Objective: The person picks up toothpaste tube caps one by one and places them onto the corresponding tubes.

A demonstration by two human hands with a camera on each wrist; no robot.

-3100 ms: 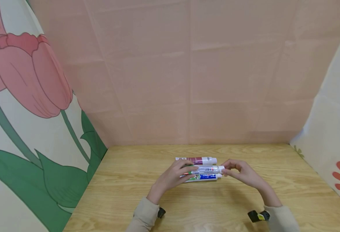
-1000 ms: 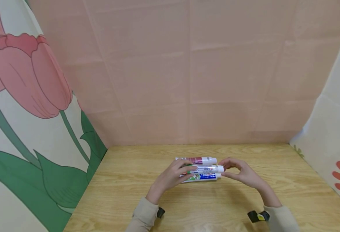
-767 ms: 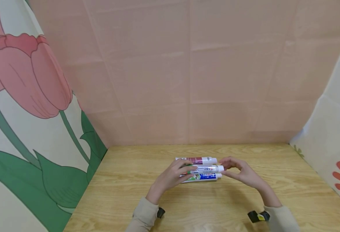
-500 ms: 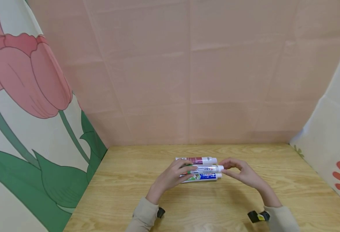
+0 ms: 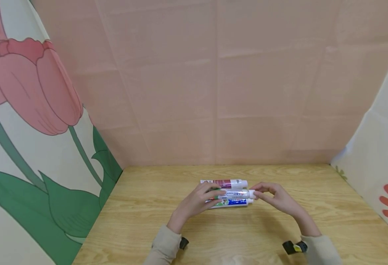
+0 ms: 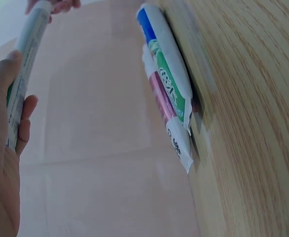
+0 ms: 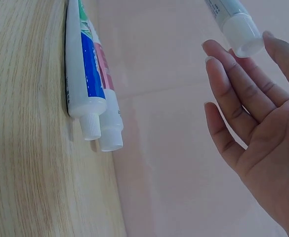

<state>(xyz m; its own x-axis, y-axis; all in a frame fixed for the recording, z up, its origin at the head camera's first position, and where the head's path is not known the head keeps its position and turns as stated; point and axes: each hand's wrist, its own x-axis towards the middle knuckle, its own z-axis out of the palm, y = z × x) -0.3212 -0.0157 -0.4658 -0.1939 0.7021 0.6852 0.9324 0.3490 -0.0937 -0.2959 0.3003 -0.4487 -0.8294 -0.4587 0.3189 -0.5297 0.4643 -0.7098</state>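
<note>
My left hand (image 5: 195, 200) holds a white toothpaste tube (image 5: 236, 194) level above the table, thumb on one side and fingers curled round the other. The tube's white cap (image 7: 247, 39) points right, with the thumb and fingertips of my right hand (image 5: 278, 198) at it. In the right wrist view the thumb lies against one side of the cap, and the other fingers are loosely bent. Below, a blue, green and white toothpaste tube (image 6: 171, 69) and a pink and white toothpaste tube (image 6: 165, 101) lie side by side on the table, their caps also to the right.
The wooden table (image 5: 213, 235) reaches back to a pink cloth wall (image 5: 213, 92). A tulip-print panel (image 5: 38, 147) stands at the left, and a pale flower-print panel (image 5: 379, 147) at the right. Both wrists carry black straps.
My right thumb has shifted up on the cap and the fingertips have moved slightly around it. The left hand and its tube stay nearly in place; the two lying tubes have not moved.
</note>
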